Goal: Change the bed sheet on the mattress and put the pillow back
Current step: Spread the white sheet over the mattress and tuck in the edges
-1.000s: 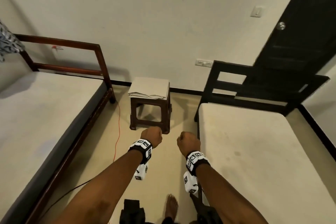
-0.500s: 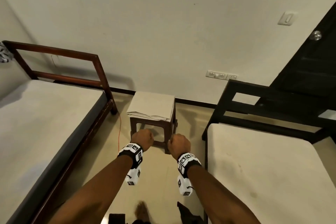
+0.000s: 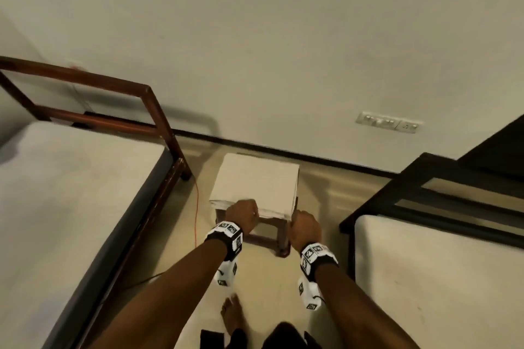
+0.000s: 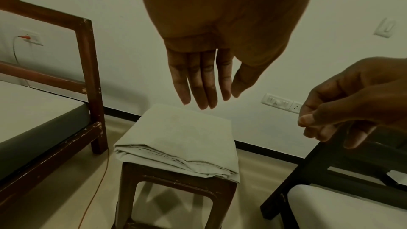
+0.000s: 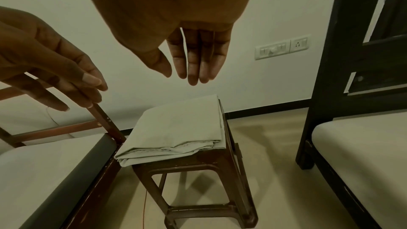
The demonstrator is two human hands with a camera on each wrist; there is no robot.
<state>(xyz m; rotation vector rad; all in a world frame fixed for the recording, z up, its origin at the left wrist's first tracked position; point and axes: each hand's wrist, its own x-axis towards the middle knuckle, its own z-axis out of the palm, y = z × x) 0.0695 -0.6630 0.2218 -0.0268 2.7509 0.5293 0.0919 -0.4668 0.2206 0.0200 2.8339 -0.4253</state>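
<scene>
A folded pale sheet (image 3: 255, 181) lies on a dark brown stool (image 3: 280, 241) between two beds. My left hand (image 3: 242, 215) hovers at the sheet's near left edge and my right hand (image 3: 304, 225) at the stool's near right corner. In the left wrist view the left hand (image 4: 222, 91) has straight fingers held above the sheet (image 4: 176, 138), holding nothing. The right wrist view shows the right hand (image 5: 180, 72) the same way above the sheet (image 5: 176, 128). Neither hand plainly touches the cloth. No pillow is in view.
A brown-framed bed with a cream mattress (image 3: 71, 193) stands to the left, a black-framed bed with a cream mattress (image 3: 439, 278) to the right. An orange cable (image 3: 196, 207) runs along the floor beside the stool. The wall (image 3: 283, 51) is just behind it.
I have stepped closer to the stool. Both hands moved forward and now sit at its near edge, over the folded sheet.
</scene>
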